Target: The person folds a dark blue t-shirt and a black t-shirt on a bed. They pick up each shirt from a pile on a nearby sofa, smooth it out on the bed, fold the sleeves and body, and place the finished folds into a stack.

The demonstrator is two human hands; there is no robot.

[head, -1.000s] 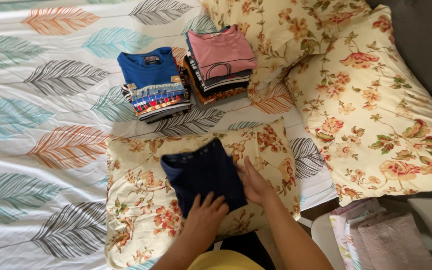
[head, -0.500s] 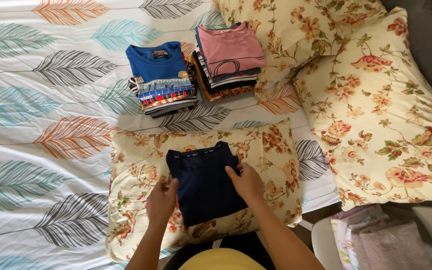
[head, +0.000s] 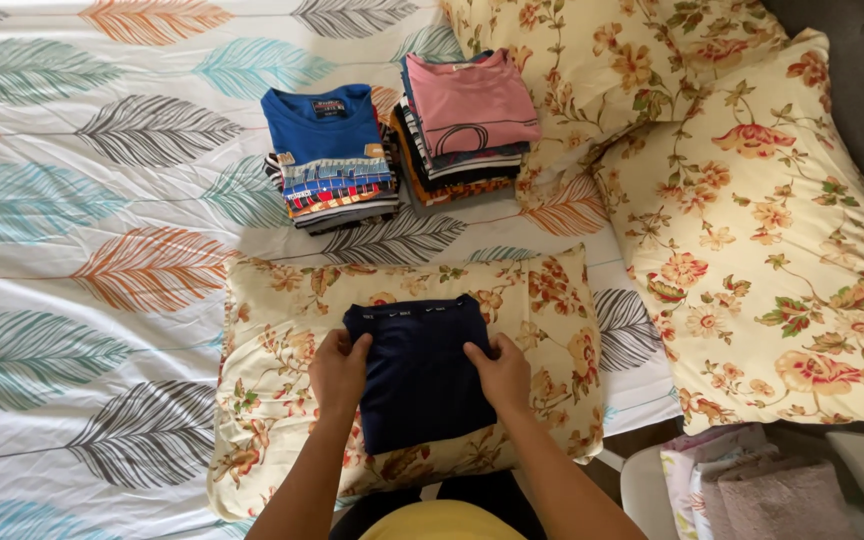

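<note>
A folded dark navy garment lies flat on a floral pillow at the near edge of the bed. My left hand grips the garment's left edge, fingers curled over the fabric. My right hand holds its right edge the same way. Farther back stand two stacks of folded clothes: one topped by a blue shirt, the other by a pink shirt.
The bed sheet is white with coloured feather prints. Two larger floral pillows lie at the right and back right. A pile of folded towels sits on a white stool at the bottom right.
My left hand moved from the garment's bottom to its left edge. The garment now lies squared and straight on the pillow, with both hands at its sides.
</note>
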